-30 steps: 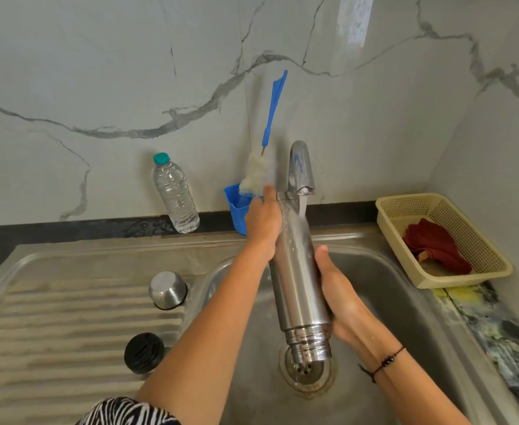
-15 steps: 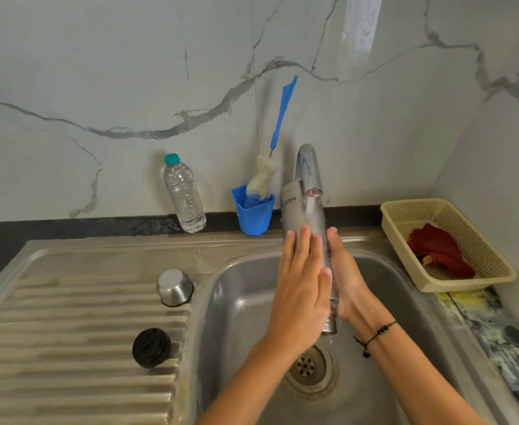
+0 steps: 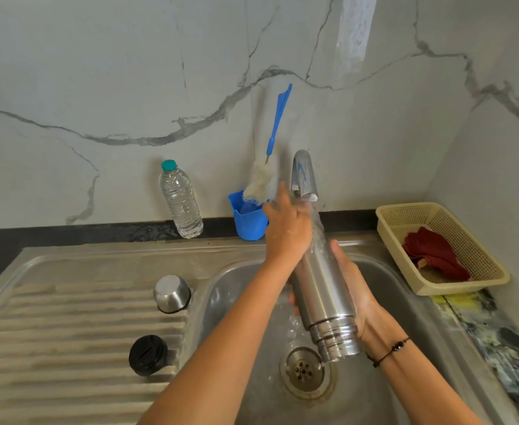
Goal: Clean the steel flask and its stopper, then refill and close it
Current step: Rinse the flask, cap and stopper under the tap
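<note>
The steel flask (image 3: 322, 289) hangs upside down over the sink basin (image 3: 374, 391), its threaded mouth pointing at the drain (image 3: 305, 369). Water runs from the tap (image 3: 304, 176) over its base. My left hand (image 3: 288, 228) wraps the upper end of the flask near the tap. From behind, my right hand (image 3: 353, 286) grips the flask's body. The black stopper (image 3: 148, 354) and the steel cup lid (image 3: 171, 293) lie on the ribbed drainboard (image 3: 52, 332) to the left.
A blue cup (image 3: 249, 220) with a long blue-handled bottle brush (image 3: 275, 142) stands behind the tap. A plastic water bottle (image 3: 181, 200) stands against the wall. A cream basket (image 3: 478, 256) holding a red cloth (image 3: 433, 253) sits at the right.
My left hand slid from the flask's middle up to its top end by the tap. The flask's mouth end now shows again above the drain, tilted slightly right.
</note>
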A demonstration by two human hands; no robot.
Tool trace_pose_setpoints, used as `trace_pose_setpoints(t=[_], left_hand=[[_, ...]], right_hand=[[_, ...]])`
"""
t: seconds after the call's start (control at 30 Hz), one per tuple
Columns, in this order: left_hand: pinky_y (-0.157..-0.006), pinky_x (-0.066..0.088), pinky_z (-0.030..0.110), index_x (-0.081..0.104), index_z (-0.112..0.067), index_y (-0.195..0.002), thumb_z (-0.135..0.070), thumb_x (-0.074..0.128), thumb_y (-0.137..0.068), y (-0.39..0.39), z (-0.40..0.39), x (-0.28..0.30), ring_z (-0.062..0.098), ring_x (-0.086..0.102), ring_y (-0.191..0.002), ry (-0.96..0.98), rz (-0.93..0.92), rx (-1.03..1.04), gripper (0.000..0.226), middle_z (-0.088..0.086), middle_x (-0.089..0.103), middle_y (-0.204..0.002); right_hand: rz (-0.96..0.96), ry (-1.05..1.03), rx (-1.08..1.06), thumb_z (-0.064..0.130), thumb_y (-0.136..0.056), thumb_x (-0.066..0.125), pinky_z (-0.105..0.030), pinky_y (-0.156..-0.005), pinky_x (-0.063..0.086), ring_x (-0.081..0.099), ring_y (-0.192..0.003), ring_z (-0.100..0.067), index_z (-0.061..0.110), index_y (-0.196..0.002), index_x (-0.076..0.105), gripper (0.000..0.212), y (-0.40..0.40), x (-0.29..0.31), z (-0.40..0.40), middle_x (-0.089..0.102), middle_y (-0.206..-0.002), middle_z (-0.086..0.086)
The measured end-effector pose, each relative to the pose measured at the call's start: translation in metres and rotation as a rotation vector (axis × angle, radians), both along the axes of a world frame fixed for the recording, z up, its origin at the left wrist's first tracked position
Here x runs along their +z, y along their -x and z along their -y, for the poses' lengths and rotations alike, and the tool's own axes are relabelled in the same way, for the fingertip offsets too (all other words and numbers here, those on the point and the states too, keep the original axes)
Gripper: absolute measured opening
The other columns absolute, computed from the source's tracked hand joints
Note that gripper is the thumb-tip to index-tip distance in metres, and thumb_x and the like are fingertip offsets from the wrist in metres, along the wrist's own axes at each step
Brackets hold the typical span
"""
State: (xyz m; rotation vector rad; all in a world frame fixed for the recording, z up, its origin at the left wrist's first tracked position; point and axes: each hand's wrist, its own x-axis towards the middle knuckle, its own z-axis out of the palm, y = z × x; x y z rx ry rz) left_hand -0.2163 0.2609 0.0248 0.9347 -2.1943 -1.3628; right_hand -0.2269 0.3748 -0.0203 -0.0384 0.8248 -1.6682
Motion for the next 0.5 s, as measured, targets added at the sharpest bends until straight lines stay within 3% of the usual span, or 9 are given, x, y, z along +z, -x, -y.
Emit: trace_pose_setpoints(t=[0.1,0.2,0.27,0.33,0.4,0.47,0.5], left_hand=[[-0.094,0.046,0.046,0.043,-0.012,-0.130,-0.037,0.035,-0.100,0.009,0.011,-0.003,0.028,0.054,-0.107,-0.072,-0.004,0.079,0.040,0.012,0.049,-0.128],[-0.086,0.045,0.038,0.046,-0.008,-0.123,-0.036,0.034,-0.101,0.010,0.013,-0.006,0.028,0.054,-0.103,-0.042,0.023,0.082,0.038,0.015,0.049,-0.125],[-0.079,0.038,0.033,0.045,-0.007,-0.123,-0.033,0.034,-0.101,0.009,0.015,-0.009,0.025,0.051,-0.097,0.002,0.014,0.104,0.036,0.015,0.045,-0.128],[-0.079,0.033,0.030,0.042,-0.009,-0.130,-0.032,0.033,-0.102,0.004,0.016,-0.012,0.022,0.046,-0.095,0.024,0.019,0.112,0.037,0.014,0.040,-0.132],[-0.089,0.034,0.033,0.032,-0.013,-0.142,-0.031,0.031,-0.103,0.001,0.012,-0.019,0.028,0.045,-0.115,0.076,0.054,0.070,0.043,0.016,0.032,-0.143],[-0.113,0.020,0.035,0.015,-0.011,-0.151,-0.027,0.030,-0.103,-0.006,0.003,-0.028,0.029,0.016,-0.144,0.200,0.084,-0.017,0.053,0.016,0.012,-0.157],[-0.119,0.007,0.034,0.005,-0.010,-0.152,-0.027,0.027,-0.104,-0.013,-0.003,-0.034,0.025,-0.001,-0.148,0.248,0.089,-0.078,0.056,0.013,-0.001,-0.160]], right_hand=[[0.059,0.042,0.019,0.064,-0.074,0.052,-0.041,-0.058,0.056,0.065,-0.066,-0.037,-0.002,-0.107,0.066,0.075,-0.002,-0.009,-0.002,0.063,-0.091,-0.026],[0.031,-0.045,0.011,0.069,-0.079,0.046,-0.041,-0.057,0.057,0.066,-0.069,-0.038,-0.001,-0.112,0.062,0.078,-0.005,-0.006,0.000,0.063,-0.096,-0.027],[-0.179,-0.194,-0.024,0.065,-0.083,0.042,-0.040,-0.062,0.057,0.067,-0.076,-0.037,0.004,-0.114,0.059,0.070,-0.004,-0.001,0.001,0.067,-0.098,-0.025],[-0.393,-0.295,-0.074,0.057,-0.088,0.041,-0.035,-0.063,0.057,0.068,-0.073,-0.028,0.008,-0.111,0.058,0.057,-0.008,0.004,0.004,0.071,-0.086,-0.016],[-0.427,-0.325,-0.097,0.053,-0.092,0.040,-0.032,-0.058,0.056,0.065,-0.064,-0.024,0.008,-0.106,0.057,0.050,-0.012,0.002,0.008,0.068,-0.074,-0.013],[-0.362,-0.328,-0.125,0.051,-0.093,0.039,-0.033,-0.059,0.055,0.064,-0.062,-0.025,0.007,-0.103,0.058,0.049,-0.012,0.001,0.012,0.068,-0.072,-0.014],[-0.325,-0.314,-0.149,0.050,-0.094,0.039,-0.033,-0.059,0.055,0.065,-0.062,-0.025,0.006,-0.102,0.059,0.049,-0.010,0.001,0.013,0.068,-0.072,-0.014]])
